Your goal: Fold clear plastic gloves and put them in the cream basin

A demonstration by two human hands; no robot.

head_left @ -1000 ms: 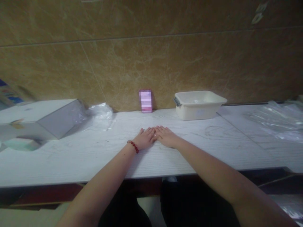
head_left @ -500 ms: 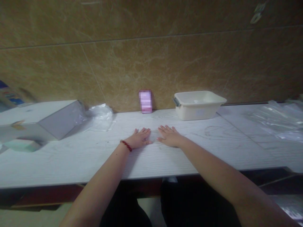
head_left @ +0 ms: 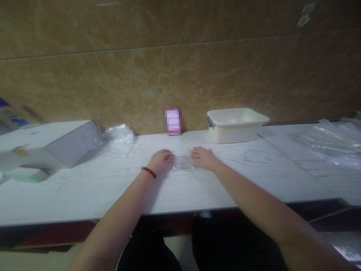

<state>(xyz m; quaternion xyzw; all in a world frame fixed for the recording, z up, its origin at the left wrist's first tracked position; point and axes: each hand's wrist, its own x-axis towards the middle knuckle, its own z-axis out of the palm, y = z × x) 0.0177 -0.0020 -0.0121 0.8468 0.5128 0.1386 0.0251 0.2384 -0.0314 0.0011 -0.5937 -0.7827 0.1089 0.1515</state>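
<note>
A small clear plastic bag (head_left: 182, 162) lies between my two hands, just above or on the white wood-grain table (head_left: 113, 195). My left hand (head_left: 161, 160), with a red bead bracelet at the wrist, has its fingers curled and pinches the bag's left edge. On the opposite edge, my right hand (head_left: 203, 158) is closed with thumb and fingers together on the plastic. The bag is see-through, and I cannot make out anything inside it.
A cream plastic bin (head_left: 237, 126) with a grey handle stands by the wall, right of a phone (head_left: 173, 121) propped upright. At left are a white box (head_left: 67, 145), crumpled clear plastic (head_left: 120, 139) and a pale green block (head_left: 26, 174). More clear bags (head_left: 332, 141) lie at far right.
Both hands were flat with fingers spread on the table. Now their fingers have curled in and grip the clear bag's two sides, which shows more plainly between them.
</note>
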